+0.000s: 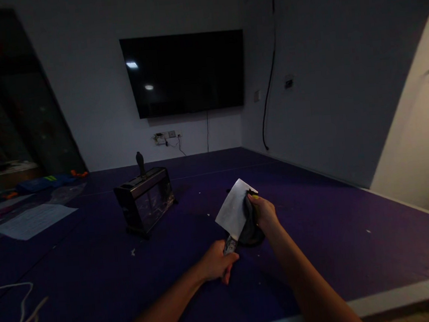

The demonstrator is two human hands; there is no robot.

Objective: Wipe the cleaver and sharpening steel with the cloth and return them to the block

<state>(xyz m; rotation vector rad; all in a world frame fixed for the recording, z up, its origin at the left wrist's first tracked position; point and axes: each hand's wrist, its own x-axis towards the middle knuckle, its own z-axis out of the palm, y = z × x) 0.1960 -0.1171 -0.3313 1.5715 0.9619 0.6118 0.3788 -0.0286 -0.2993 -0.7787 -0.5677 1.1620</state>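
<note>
Forearms bare; yellow-green nail on right fingers (255, 197).

Cleaver (235, 209) mid-frame over mat (336, 220). Left hand (216, 263) on its handle, below. Right hand (264, 212) with cloth (250, 225) against blade's right side. Box (145, 199) on mat, behind-left of cleaver. Papers (34, 220) far left, rope (18, 318) near left. TV (186, 73) on back wall, sockets (167, 135) under it.

Cleaver handle (230, 244) inside left hand (216, 264)
</note>
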